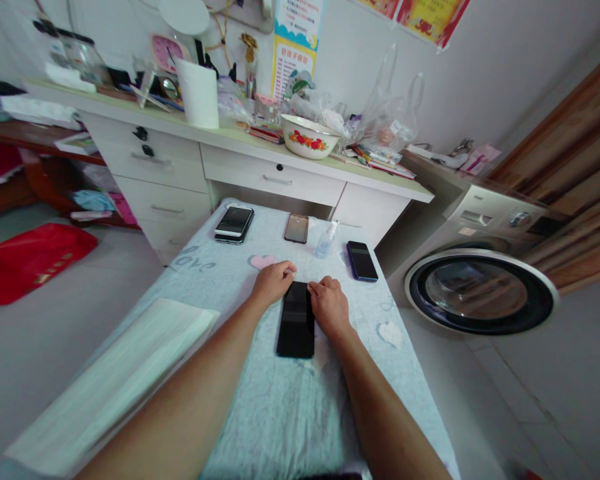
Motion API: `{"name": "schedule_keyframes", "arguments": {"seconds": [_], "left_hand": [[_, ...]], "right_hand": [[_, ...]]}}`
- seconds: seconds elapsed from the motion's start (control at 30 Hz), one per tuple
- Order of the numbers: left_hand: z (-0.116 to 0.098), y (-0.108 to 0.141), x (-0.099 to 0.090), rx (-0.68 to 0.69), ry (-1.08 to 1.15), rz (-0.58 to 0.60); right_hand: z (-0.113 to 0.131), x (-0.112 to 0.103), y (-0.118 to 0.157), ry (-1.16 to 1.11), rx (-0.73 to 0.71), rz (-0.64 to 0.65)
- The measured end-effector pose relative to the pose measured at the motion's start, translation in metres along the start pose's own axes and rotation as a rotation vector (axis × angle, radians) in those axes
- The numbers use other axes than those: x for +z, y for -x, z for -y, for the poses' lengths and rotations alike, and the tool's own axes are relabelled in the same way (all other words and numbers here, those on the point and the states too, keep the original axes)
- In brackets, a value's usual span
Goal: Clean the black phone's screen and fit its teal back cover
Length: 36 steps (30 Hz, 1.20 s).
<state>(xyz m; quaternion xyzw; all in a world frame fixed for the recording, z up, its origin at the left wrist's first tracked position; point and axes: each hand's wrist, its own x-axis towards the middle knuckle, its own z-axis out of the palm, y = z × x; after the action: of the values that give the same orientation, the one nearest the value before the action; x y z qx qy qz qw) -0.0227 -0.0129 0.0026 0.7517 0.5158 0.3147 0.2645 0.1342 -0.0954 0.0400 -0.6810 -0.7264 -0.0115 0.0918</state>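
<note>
A black phone (pixel 296 323) lies flat on the pale blue cloth of the table (pixel 260 427), its dark screen up. My left hand (pixel 274 281) is at its top left corner, fingers closed in a pinch. At the top right corner, my right hand (pixel 330 305) touches the edge with curled fingers. Beyond them stand a clear spray bottle (pixel 325 241) and a thin phone or case (pixel 297 228) lying flat. To the right is a dark blue-edged phone (pixel 362 261). Stacked phones (pixel 234 223) sit at the far left.
A folded pale cloth (pixel 115 380) lies along the table's left side. Behind the table, a cream counter (pixel 240 142) holds a flowered bowl (pixel 309 138), a white roll (pixel 199 95) and plastic bags. A washing machine (pixel 480 267) with a round door stands at the right.
</note>
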Motion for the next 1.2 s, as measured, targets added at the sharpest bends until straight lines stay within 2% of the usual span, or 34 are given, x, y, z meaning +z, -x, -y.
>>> {"name": "schedule_keyframes", "arguments": {"seconds": [0.43,0.83,1.2], "left_hand": [[-0.001,0.0,-0.001,-0.002,-0.001,0.0],[0.0,0.0,-0.001,0.01,0.001,-0.003],[0.0,-0.001,0.001,0.0,-0.024,0.002]], "right_hand": [[-0.002,-0.008,-0.003,0.013,-0.006,0.089],[-0.002,0.002,0.004,-0.067,0.06,0.0],[-0.005,0.001,0.006,-0.078,0.053,0.016]]}}
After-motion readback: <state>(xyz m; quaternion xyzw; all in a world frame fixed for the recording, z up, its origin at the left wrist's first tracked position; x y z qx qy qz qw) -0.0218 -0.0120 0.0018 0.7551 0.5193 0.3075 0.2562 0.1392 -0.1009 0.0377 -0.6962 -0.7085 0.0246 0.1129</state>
